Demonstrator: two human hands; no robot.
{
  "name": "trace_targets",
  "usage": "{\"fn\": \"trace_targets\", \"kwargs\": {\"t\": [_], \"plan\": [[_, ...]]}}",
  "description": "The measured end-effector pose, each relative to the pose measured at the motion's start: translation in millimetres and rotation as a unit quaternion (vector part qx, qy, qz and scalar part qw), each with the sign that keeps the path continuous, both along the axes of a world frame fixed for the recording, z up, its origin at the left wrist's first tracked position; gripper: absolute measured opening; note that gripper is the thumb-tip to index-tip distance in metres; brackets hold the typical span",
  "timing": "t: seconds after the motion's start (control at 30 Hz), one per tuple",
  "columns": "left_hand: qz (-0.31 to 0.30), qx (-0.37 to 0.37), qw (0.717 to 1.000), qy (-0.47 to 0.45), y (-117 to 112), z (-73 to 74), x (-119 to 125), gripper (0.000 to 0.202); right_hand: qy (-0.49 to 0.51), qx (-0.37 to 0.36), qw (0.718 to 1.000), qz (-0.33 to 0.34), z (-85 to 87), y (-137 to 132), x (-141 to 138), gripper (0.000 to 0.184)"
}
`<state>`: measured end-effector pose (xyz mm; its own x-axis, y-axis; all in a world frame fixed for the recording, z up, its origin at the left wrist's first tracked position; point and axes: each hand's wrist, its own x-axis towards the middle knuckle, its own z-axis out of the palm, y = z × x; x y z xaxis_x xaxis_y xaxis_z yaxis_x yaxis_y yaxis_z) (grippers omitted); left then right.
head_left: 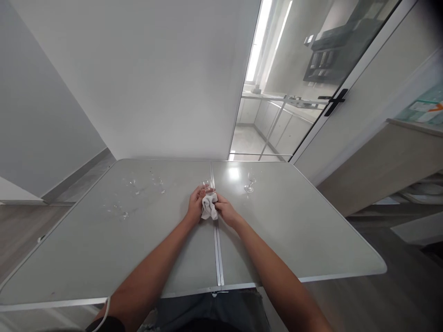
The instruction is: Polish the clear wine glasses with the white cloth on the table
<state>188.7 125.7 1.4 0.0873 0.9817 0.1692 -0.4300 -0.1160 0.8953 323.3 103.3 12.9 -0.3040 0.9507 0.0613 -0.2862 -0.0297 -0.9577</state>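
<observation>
Both hands meet over the middle seam of a grey folding table [104, 249]. My left hand [195, 203] is curled around a small clear glass [207, 186], whose rim shows above the fingers. My right hand [224, 210] is closed on a crumpled white cloth [209, 206] pressed against the glass. Most of the glass is hidden by the hands and the cloth.
A clear stemmed glass [249, 183] stands upright to the right of the hands. Several clear glasses [129, 182] sit on the table's left half, hard to make out. A white wall is behind the table, a glass door [311, 69] at the back right.
</observation>
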Motion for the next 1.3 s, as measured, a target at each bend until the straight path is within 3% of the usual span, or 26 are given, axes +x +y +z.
{"fn": "trace_targets", "kwargs": {"t": [0.17,0.23,0.33,0.4,0.5,0.57,0.63,0.67,0.73,0.8,0.87,0.93,1.0,1.07,1.1,1.13,1.2,1.3], "plan": [[0.006,0.019,1.000,0.023,0,-1.0,-1,0.055,-0.036,0.031,0.998,0.041,1.3,-1,6,0.031],[0.003,0.019,0.999,0.040,-1,1.3,-1,0.058,-0.104,0.077,0.992,0.002,-1.2,0,6,0.034],[0.009,0.035,0.998,0.044,-2,4.8,-3,0.063,-0.218,0.135,0.962,-0.093,-4.0,3,5,0.023],[-0.004,0.034,0.999,0.016,-3,6.2,-3,0.063,-0.218,0.130,0.961,-0.108,-4.6,4,4,0.018],[-0.067,-0.011,0.997,-0.046,-4,7.2,-3,0.060,-0.064,0.034,0.997,0.021,-4.0,4,5,0.019],[-0.103,-0.037,0.991,-0.075,-4,6.9,-4,0.059,0.043,-0.028,0.990,0.128,-3.3,3,7,0.021],[-0.107,-0.041,0.990,-0.086,-4,5.3,-4,0.061,0.061,-0.040,0.985,0.157,-2.7,2,7,0.023],[-0.095,-0.036,0.991,-0.083,-3,3.9,-4,0.061,0.026,-0.026,0.991,0.132,-2.6,2,7,0.024],[-0.054,-0.014,0.997,-0.061,-1,0.5,-4,0.063,-0.109,0.037,0.993,0.021,-2.6,2,6,0.022],[-0.015,0.014,0.999,-0.037,1,-2.3,-4,0.065,-0.244,0.109,0.958,-0.106,-3.0,2,5,0.019],[-0.009,0.022,0.999,-0.041,2,-3.0,-4,0.065,-0.295,0.142,0.933,-0.151,-3.6,2,5,0.018],[-0.045,0.002,0.996,-0.071,0,-1.5,-5,0.063,-0.237,0.111,0.961,-0.089,-4.1,2,7,0.017],[-0.097,-0.024,0.990,-0.098,-1,0.9,-7,0.062,-0.113,0.039,0.993,0.026,-4.2,3,9,0.022],[-0.133,-0.037,0.984,-0.110,-2,2.3,-9,0.061,-0.015,-0.025,0.992,0.123,-4.4,3,11,0.028],[-0.140,-0.040,0.983,-0.112,-2,2.4,-9,0.061,0.004,-0.036,0.989,0.141,-4.6,4,11,0.030],[-0.137,-0.040,0.983,-0.115,-1,2.0,-9,0.060,-0.002,-0.030,0.991,0.132,-4.9,4,10,0.031],[-0.108,-0.035,0.987,-0.110,1,0.8,-8,0.061,-0.082,0.030,0.995,0.044,-6.2,4,7,0.027],[-0.042,-0.016,0.995,-0.085,4,-0.1,-5,0.062,-0.256,0.137,0.947,-0.136,-8.4,3,3,0.017]]}}
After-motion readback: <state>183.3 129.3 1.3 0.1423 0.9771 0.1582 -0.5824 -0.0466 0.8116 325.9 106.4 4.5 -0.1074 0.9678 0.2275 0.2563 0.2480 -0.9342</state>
